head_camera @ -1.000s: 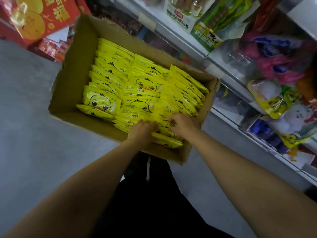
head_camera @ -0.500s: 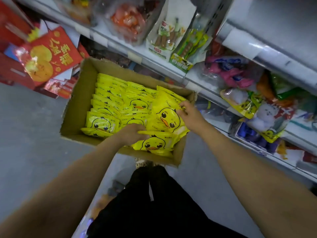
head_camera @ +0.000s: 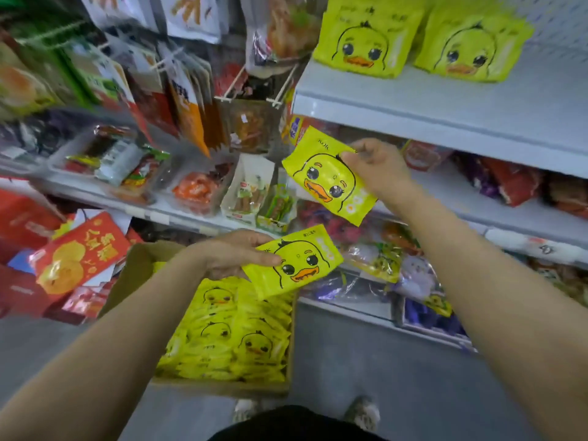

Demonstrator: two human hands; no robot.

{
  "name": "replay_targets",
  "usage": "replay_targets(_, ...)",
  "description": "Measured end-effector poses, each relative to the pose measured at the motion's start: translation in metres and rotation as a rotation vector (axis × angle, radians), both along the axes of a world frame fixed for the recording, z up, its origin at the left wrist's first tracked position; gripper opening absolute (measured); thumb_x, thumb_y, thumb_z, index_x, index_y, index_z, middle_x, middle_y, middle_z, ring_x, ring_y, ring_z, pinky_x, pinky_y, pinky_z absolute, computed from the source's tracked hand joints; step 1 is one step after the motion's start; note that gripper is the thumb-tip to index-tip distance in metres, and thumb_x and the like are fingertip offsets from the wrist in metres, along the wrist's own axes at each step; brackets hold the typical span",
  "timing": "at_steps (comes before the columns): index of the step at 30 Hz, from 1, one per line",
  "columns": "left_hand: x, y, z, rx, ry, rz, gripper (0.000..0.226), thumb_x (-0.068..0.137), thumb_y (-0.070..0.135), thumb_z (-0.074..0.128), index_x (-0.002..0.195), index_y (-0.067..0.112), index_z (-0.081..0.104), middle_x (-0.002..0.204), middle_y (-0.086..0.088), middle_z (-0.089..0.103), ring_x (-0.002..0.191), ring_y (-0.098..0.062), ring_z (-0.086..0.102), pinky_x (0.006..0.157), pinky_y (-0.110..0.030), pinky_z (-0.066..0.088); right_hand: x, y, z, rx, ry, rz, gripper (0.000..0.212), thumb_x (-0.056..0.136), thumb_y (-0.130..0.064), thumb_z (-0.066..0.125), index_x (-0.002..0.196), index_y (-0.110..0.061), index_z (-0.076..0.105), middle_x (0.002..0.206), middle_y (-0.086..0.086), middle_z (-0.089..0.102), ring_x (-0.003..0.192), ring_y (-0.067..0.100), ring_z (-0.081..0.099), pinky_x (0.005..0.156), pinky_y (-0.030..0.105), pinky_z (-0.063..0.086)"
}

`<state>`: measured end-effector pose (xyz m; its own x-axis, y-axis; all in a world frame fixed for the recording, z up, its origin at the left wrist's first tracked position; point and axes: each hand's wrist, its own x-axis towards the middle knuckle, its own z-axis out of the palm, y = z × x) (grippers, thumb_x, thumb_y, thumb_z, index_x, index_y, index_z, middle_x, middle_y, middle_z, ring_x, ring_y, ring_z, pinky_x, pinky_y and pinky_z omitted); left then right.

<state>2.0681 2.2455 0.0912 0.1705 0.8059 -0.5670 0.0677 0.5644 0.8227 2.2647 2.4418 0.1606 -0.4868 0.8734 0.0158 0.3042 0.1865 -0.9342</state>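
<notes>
Lifted from the cardboard box (head_camera: pixel 222 389) since a moment ago: upper packet (head_camera: pixel 324 186), pinched at its edge by the right hand (head_camera: pixel 378 167) below the white shelf (head_camera: pixel 445 101) of matching packets (head_camera: pixel 366 43); lower packet (head_camera: pixel 299 264), gripped by the left hand (head_camera: pixel 229 259) over the box; shelving likely next.

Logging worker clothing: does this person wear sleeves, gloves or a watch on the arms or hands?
No. The left forearm and right forearm are bare, no sleeve edge in view. The left hand and right hand are ungloved; no watch, band or ring shows.
</notes>
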Motion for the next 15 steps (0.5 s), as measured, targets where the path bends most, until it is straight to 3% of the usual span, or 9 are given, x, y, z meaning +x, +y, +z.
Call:
replay_targets(2, 0.019, 0.024, 0.02, 0.056, 0.022, -0.027, 0.074, 0.04, 0.048, 0.094, 0.106, 0.021, 0.072, 0.11, -0.008, 0.072, 0.098, -0.024, 0.069, 0.082, -0.04, 0.056, 0.022, 0.012, 0.034, -0.034, 0.108, -0.036, 0.012, 0.09, -0.02, 0.07, 0.08, -0.022, 0.065, 0.072, -0.002, 0.069, 0.061, 0.01, 0.062, 0.063, 0.029, 0.051)
replay_targets(4, 0.048, 0.05, 0.043, 0.115, 0.053, -0.058, 0.081, 0.04, 0.045, 0.095, 0.11, 0.014, 0.067, 0.107, -0.008, 0.072, 0.091, -0.021, 0.071, 0.074, -0.032, 0.058, 0.051, 0.026, 0.056, -0.174, 0.195, -0.049, 0.013, 0.087, -0.027, 0.073, 0.083, -0.016, 0.068, 0.074, 0.003, 0.073, 0.063, 0.017, 0.068, 0.067, 0.035, 0.057)
replay_targets(6, 0.079, 0.077, 0.064, 0.156, 0.111, -0.07, 0.08, 0.043, 0.036, 0.095, 0.111, 0.01, 0.062, 0.101, -0.005, 0.074, 0.084, -0.018, 0.071, 0.067, -0.026, 0.057, 0.081, 0.038, 0.073, -0.37, 0.232, -0.054, 0.035, 0.081, -0.037, 0.077, 0.099, -0.007, 0.07, 0.089, 0.011, 0.076, 0.077, 0.026, 0.072, 0.079, 0.044, 0.06)
replay_targets(8, 0.106, 0.103, 0.08, 0.21, 0.14, -0.064, 0.076, 0.045, 0.028, 0.095, 0.11, 0.009, 0.061, 0.097, -0.004, 0.075, 0.081, -0.018, 0.071, 0.064, -0.028, 0.057, 0.111, 0.046, 0.086, -0.522, 0.268, -0.014, 0.058, 0.071, -0.042, 0.078, 0.114, -0.004, 0.066, 0.097, 0.012, 0.075, 0.079, 0.024, 0.072, 0.07, 0.039, 0.061)
replay_targets(10, 0.134, 0.132, 0.1, 0.282, 0.199, -0.093, 0.077, 0.044, 0.038, 0.094, 0.11, 0.013, 0.062, 0.102, -0.006, 0.074, 0.086, -0.022, 0.071, 0.069, -0.032, 0.058, 0.145, 0.058, 0.099, -0.532, 0.319, 0.046, 0.061, 0.069, -0.037, 0.075, 0.119, -0.003, 0.063, 0.103, 0.015, 0.071, 0.075, 0.024, 0.069, 0.061, 0.032, 0.056)
replay_targets(15, 0.173, 0.185, 0.147, 0.387, 0.282, -0.051, 0.085, 0.039, 0.047, 0.094, 0.111, 0.013, 0.065, 0.104, -0.008, 0.073, 0.087, -0.024, 0.072, 0.069, -0.032, 0.058, 0.208, 0.086, 0.126, -0.375, 0.364, 0.056, 0.037, 0.082, -0.014, 0.074, 0.116, -0.003, 0.064, 0.107, 0.015, 0.072, 0.078, 0.021, 0.072, 0.065, 0.031, 0.059)
